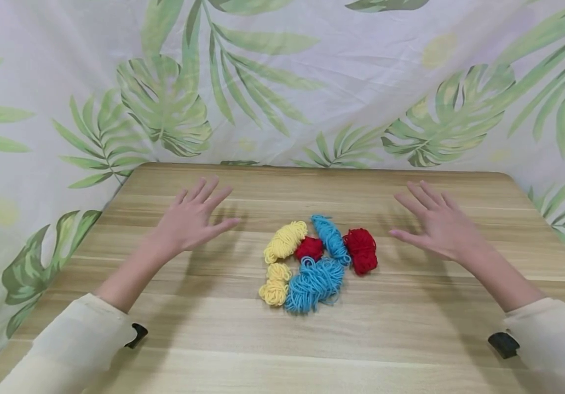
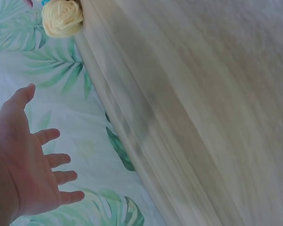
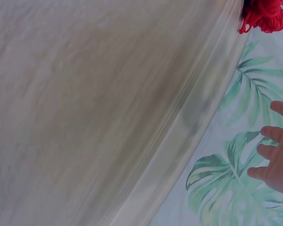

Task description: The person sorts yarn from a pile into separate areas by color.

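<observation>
Several small yarn bundles lie in a close cluster at the middle of the table. Two are yellow, a longer yellow yarn bundle (image 1: 286,241) and a smaller yellow yarn bundle (image 1: 275,284). A slim blue yarn bundle (image 1: 330,239) slants above a larger blue yarn bundle (image 1: 315,284). One red yarn bundle (image 1: 309,249) sits among them; another red yarn bundle (image 1: 361,250) is at the right end. Left of the cluster my left hand (image 1: 191,219) hovers with spread fingers, holding nothing. My right hand (image 1: 442,224) mirrors it on the right, also spread and apart from the yarn.
The wood-grain table (image 1: 243,350) has rounded far corners. Behind it and at its sides hangs a white cloth (image 1: 351,71) printed with green leaves. A black strap piece shows at the left cuff (image 1: 85,334) and another at the right cuff (image 1: 548,334).
</observation>
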Demonstrator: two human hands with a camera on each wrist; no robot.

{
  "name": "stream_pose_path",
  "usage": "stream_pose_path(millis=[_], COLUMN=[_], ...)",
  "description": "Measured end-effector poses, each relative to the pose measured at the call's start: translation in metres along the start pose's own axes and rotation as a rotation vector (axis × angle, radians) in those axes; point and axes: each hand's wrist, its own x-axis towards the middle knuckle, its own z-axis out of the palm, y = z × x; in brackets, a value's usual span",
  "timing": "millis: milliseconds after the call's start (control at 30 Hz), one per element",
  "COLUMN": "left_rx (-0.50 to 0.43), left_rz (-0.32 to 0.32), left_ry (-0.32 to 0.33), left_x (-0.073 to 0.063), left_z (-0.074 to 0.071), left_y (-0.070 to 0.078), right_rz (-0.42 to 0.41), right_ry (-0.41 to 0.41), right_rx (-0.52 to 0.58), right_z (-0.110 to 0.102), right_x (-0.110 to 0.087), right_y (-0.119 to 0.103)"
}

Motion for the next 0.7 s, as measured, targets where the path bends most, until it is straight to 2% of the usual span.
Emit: stream_pose_path(millis=[267, 533, 700], left_rx=[-0.050, -0.059, -0.076], left_rz=[0.024, 0.073, 0.103], left_ry=[-0.029, -0.003, 0.020], left_x=[0.003, 0.008, 0.009], left_z=[0.005, 0.007, 0.009], left_y=[0.010, 0.020, 0.023], right_rz=[-0.056, -0.016, 0.014], right_ry=[0.042, 0.012, -0.015], right_rx=[0.047, 0.087, 0.150], right_z=[0.001, 0.002, 0.003], right_x=[0.002, 0.003, 0.003], right_y=[-0.009, -0.020, -0.026])
